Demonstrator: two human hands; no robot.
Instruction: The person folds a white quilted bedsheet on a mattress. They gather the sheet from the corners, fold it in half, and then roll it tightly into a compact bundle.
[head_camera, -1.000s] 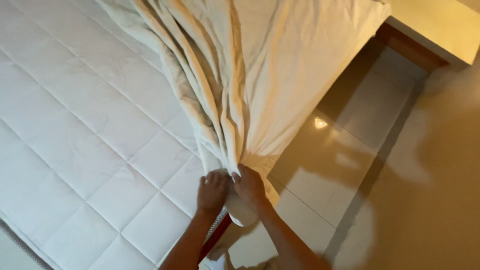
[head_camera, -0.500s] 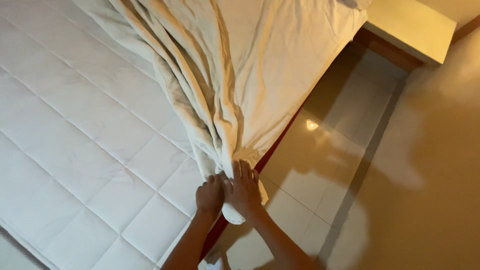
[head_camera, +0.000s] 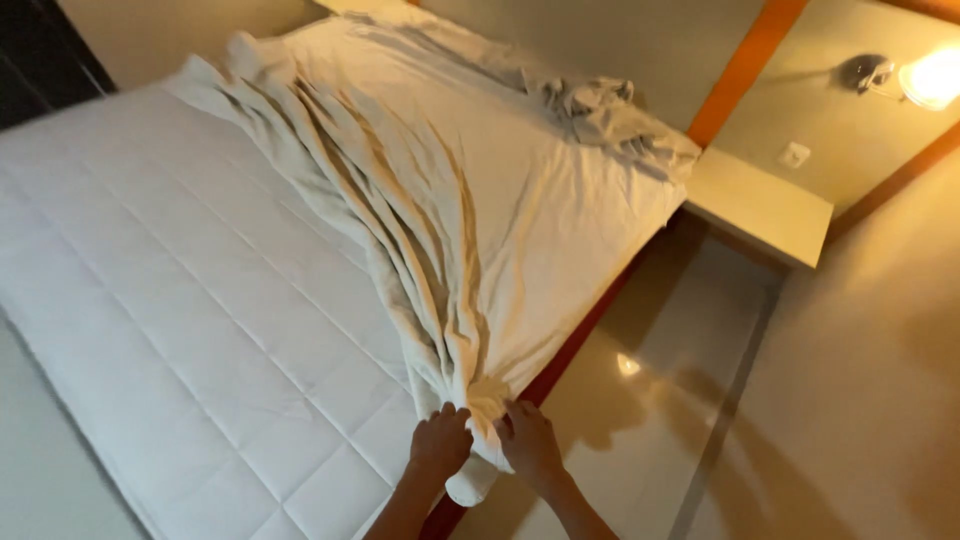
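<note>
1. Both hands are observed at the near corner of the bed. The left hand (head_camera: 440, 440) is closed, fingers curled down into the gathered end of the white sheet (head_camera: 520, 200); the right hand (head_camera: 528, 442) is likewise closed on the same bunch from the other side. The two hands are set just beside each other, with the cloth pinched between them.

2. The sheet is found bunched into long folds that run from the far left of the bed diagonally down to the hands. A short tail of cloth hangs below the grip, over the bed's edge.

3. The right half of the bed is covered by the sheet, fairly flat toward the side nearest the bedside table (head_camera: 760, 205). A crumpled heap of cloth (head_camera: 600, 110) is noted at the far end, near the wall.

4. The left half is uncovered: the quilted mattress pad (head_camera: 180, 300) is fully exposed there.

5. Progress is judged as partial. Roughly half the bed is dressed; the gathered folds are not yet spread, and no corner is seen to be tucked.

6. The tiled floor (head_camera: 660, 400) lies to the right of the bed. A lit wall lamp (head_camera: 930, 75) is noted at upper right.
</note>
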